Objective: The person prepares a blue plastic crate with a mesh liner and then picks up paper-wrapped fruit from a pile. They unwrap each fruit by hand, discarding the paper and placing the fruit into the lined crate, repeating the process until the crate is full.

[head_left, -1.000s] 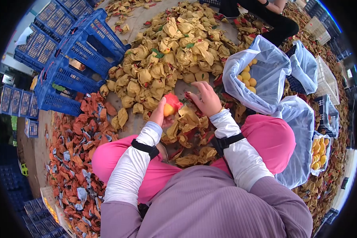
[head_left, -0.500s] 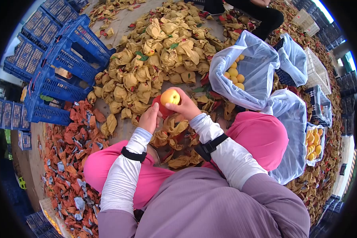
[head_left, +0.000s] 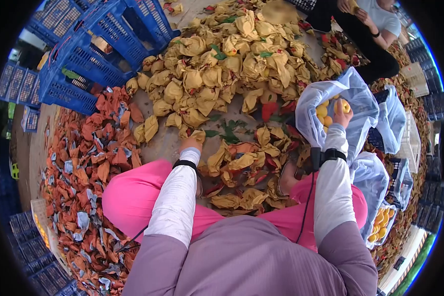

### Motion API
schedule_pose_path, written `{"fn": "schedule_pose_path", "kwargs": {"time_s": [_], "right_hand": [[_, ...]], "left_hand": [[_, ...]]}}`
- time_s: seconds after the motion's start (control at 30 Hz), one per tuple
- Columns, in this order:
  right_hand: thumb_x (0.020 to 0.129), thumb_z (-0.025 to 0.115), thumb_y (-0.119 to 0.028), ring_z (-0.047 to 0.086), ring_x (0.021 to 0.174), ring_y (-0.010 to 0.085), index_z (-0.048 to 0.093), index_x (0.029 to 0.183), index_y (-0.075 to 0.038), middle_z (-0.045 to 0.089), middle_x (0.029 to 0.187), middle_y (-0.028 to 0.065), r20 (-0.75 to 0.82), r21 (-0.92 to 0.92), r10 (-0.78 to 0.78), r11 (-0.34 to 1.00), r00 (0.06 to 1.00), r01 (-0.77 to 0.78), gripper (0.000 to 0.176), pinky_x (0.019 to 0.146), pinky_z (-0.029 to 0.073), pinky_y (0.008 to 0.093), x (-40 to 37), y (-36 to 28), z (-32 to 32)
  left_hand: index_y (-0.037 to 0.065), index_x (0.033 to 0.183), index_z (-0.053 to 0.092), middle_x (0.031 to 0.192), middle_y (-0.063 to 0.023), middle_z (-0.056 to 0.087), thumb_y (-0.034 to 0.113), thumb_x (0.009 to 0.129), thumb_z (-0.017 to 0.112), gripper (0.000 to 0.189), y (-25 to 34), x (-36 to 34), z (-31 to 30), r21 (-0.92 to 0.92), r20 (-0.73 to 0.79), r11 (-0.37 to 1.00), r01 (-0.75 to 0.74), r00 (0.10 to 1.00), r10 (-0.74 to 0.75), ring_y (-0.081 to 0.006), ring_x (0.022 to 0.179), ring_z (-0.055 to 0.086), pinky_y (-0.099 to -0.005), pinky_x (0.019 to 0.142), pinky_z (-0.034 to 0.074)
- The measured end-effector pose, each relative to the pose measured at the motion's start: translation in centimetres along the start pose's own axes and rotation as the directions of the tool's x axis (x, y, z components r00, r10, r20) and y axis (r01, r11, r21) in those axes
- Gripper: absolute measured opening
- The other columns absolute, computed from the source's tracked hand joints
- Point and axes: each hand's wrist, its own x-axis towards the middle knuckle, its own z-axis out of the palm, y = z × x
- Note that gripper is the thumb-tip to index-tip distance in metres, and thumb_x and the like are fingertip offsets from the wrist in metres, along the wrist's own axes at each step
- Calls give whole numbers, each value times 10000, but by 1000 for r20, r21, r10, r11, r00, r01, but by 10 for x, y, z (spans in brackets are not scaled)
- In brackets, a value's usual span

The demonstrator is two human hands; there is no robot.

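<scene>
My right hand (head_left: pixel 342 117) reaches into a crate lined with translucent plastic (head_left: pixel 308 118) and grips a yellow peach (head_left: pixel 346 105). Several loose peaches (head_left: pixel 322 111) lie in that crate beside my fingers. Low over the floor in front of me, my left hand (head_left: pixel 189 143) is closed around a peach wrapped in tan paper (head_left: pixel 199 135); its fingertips are partly hidden. Just ahead of it spreads a large heap of paper-wrapped peaches (head_left: pixel 197 79). Between my feet lie opened tan paper wrappers (head_left: pixel 239 163).
Blue plastic crates (head_left: pixel 96 61) stand at the upper left. Below them spreads a pile of reddish-brown wrappers (head_left: pixel 89 187). More lined crates (head_left: pixel 370 172) line my right side, one box holding peaches (head_left: pixel 381 224). Another person (head_left: pixel 367 37) sits at the upper right.
My right hand has carried the unwrapped peach from in front of me to the lined crate on the right. My left hand has parted from it and moved down to a wrapped peach.
</scene>
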Motion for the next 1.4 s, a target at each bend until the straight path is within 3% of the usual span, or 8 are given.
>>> {"fn": "schedule_pose_path", "kwargs": {"time_s": [0.3,0.4,0.47,0.53,0.67,0.77,0.87,1.4], "right_hand": [[706,701,-362,596,869,269,512,1055,-15,597,943,177,289,-664,-13,718,957,210,527,773,455,333,-19,62,-24],[760,653,-336,604,813,245,551,1022,-29,615,876,150,305,-664,-21,712,952,228,416,743,457,326,-18,65,-24],[806,604,-293,604,768,224,586,981,-40,625,833,117,252,-689,2,703,968,178,308,714,458,318,-39,34,-15],[823,580,-269,600,753,204,604,955,-52,630,832,98,238,-649,-64,732,969,208,256,705,457,311,-45,29,-14],[845,531,-272,605,766,247,606,941,-50,630,832,111,193,-725,-107,655,975,215,252,720,454,331,-56,14,-7],[845,514,-301,590,771,320,616,913,-97,619,847,141,188,-723,-83,662,979,195,237,680,451,380,-64,4,-2],[831,518,-301,585,750,340,615,857,-108,610,806,141,107,-784,-156,594,982,180,218,657,456,418,-67,-1,-1],[771,591,-41,569,766,244,573,893,-41,571,807,106,24,-147,-340,929,940,340,123,695,446,310,-144,-52,48]], "left_hand": [[36,1140,444,1152,-195,521,349,677,686,609,-57,128,68,-688,-306,704,175,810,-501,-373,1023,519,-404,856,444],[36,1091,529,1069,-176,586,260,665,694,508,-45,126,64,-669,-166,738,-88,986,-33,-315,972,564,-356,829,459],[83,1176,517,1058,-142,606,210,662,694,558,-7,112,92,-516,260,782,-350,806,532,-264,971,576,-339,832,454],[111,1260,424,1062,-60,585,277,702,702,646,21,46,24,-583,533,794,-173,656,534,-177,857,564,-308,700,471],[72,942,588,771,2,601,226,718,675,286,-19,118,31,-903,-202,360,-237,970,132,-102,663,548,-254,538,432],[60,931,572,896,-144,599,134,646,673,311,-33,127,-9,-370,-874,832,-414,458,-161,-304,824,570,-369,741,461],[58,1086,516,1028,-171,574,137,687,684,440,-38,153,-21,-394,-563,881,-262,826,-6,-336,962,539,-415,833,431],[28,920,491,905,-200,562,97,758,596,204,39,6,-32,-230,-630,805,-547,714,305,-392,887,528,-433,754,426]]}}
